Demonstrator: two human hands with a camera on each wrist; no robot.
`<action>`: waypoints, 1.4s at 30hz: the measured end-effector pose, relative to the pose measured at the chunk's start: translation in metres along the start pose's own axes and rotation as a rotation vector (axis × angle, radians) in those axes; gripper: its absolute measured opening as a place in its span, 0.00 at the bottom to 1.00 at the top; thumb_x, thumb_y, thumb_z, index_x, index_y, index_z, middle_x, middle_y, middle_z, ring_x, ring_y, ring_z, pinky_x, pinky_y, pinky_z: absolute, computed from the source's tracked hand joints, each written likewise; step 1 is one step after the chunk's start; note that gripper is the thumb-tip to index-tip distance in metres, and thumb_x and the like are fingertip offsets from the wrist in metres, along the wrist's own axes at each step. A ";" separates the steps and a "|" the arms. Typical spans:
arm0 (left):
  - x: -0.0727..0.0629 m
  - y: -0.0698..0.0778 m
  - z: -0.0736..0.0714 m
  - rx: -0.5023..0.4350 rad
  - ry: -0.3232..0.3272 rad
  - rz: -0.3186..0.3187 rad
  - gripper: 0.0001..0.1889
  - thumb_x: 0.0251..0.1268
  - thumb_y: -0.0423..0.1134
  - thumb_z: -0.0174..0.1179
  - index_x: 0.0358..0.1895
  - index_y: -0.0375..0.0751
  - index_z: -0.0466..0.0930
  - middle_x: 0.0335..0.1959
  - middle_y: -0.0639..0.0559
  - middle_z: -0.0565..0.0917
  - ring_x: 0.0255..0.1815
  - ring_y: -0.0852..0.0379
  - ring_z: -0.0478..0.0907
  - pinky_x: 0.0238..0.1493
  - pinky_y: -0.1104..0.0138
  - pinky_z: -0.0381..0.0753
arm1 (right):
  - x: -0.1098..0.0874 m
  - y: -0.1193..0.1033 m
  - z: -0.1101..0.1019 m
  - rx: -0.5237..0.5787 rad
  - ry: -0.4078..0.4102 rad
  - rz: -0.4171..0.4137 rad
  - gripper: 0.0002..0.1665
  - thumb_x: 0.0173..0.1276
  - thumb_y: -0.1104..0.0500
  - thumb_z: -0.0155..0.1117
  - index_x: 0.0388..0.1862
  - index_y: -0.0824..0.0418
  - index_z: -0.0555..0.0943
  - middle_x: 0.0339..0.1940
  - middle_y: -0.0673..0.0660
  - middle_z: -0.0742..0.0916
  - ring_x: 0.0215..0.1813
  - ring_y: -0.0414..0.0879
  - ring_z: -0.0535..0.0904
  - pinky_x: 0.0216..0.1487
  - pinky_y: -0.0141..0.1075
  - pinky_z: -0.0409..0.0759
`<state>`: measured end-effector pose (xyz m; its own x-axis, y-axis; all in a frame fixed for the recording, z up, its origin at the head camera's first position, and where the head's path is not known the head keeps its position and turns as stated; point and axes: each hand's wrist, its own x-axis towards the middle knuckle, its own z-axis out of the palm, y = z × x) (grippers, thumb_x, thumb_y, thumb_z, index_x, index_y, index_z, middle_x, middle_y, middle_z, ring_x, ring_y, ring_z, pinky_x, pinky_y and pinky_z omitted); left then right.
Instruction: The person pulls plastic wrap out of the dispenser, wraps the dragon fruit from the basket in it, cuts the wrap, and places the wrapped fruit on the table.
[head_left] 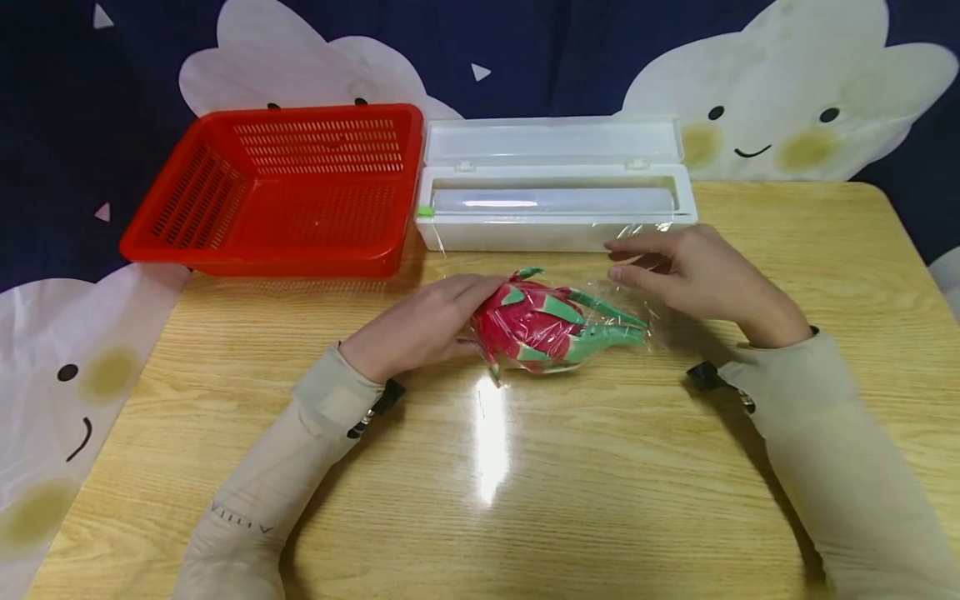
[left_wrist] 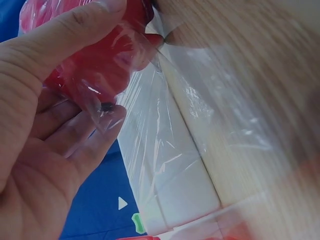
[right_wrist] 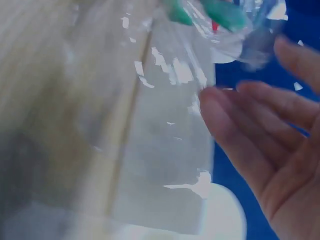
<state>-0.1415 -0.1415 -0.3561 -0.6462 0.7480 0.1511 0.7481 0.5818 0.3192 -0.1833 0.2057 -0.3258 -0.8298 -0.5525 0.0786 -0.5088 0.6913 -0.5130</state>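
Observation:
A red dragon fruit [head_left: 531, 323] with green scales lies on its side over the table, with clear cling film [left_wrist: 165, 135] around it. My left hand [head_left: 420, 327] grips its left end, thumb on one side and fingers on the other, through the film in the left wrist view. Beyond the green tips, my right hand [head_left: 693, 271] hovers at the film's right side, its fingers loosely extended and apart from the thumb in the right wrist view. The film stretches from the fruit back to the white dispenser box [head_left: 555, 236], where the film roll [head_left: 555, 201] sits.
The box's lid [head_left: 555, 142] stands raised at the back, and a green piece [head_left: 425, 212] sits at its left front edge. To its left is a red slotted basket [head_left: 300, 265]. Behind the wooden table [head_left: 585, 500] hangs a dark blue cloth with white clouds.

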 end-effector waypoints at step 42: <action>-0.009 -0.008 -0.018 -0.222 -0.199 -0.118 0.43 0.63 0.36 0.67 0.79 0.45 0.54 0.73 0.47 0.75 0.45 0.51 0.81 0.54 0.63 0.87 | -0.013 -0.037 0.019 -0.314 -0.180 -0.232 0.32 0.64 0.60 0.77 0.65 0.71 0.80 0.39 0.58 0.89 0.32 0.42 0.81 0.36 0.41 0.85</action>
<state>-0.1443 -0.1587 -0.3435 -0.6681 0.7399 -0.0783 0.6041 0.6009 0.5235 -0.1492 0.1788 -0.3245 -0.6459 -0.7634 -0.0032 -0.7457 0.6318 -0.2117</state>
